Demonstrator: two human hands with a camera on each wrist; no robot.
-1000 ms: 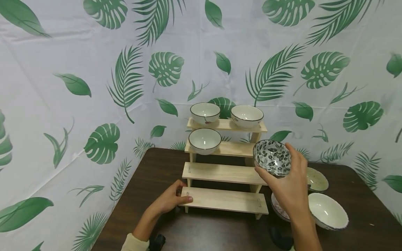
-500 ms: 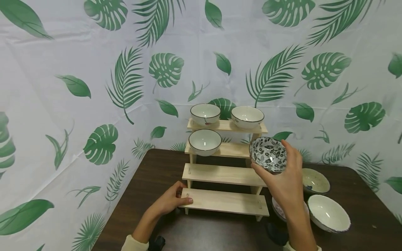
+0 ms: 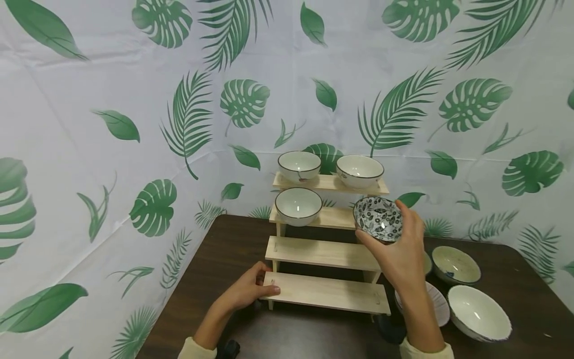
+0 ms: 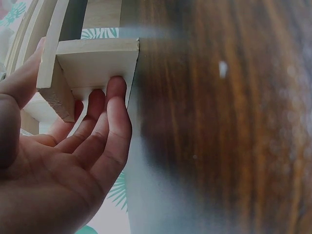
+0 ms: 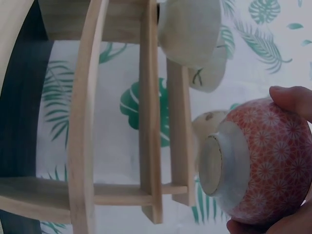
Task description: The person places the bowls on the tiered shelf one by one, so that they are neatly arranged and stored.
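Note:
My right hand [image 3: 405, 249] holds a small bowl [image 3: 378, 219] by its rim, thumb on one side and fingers on the other. Black and white leaves pattern its inside; the right wrist view shows a red flowered outside and a white foot. In the head view it overlaps the right end of the second shelf from the top. My left hand [image 3: 246, 289] grips the left end of the wooden tiered stand [image 3: 327, 291] at its lowest shelf. The thumb lies on top, and the left wrist view shows fingers [image 4: 117, 112] bent against the support beneath.
Two white bowls, left [image 3: 299, 165] and right [image 3: 360, 171], stand on the top shelf. A third white bowl [image 3: 298, 207] sits on the shelf below, at left. Right of the stand are a greenish bowl [image 3: 456, 264], a larger white bowl [image 3: 479, 314] and a pinkish dish [image 3: 437, 304].
My right hand has carried the patterned bowl left, nearer the second shelf from the top. The left hand keeps its grip on the stand. The head view has turned slightly left.

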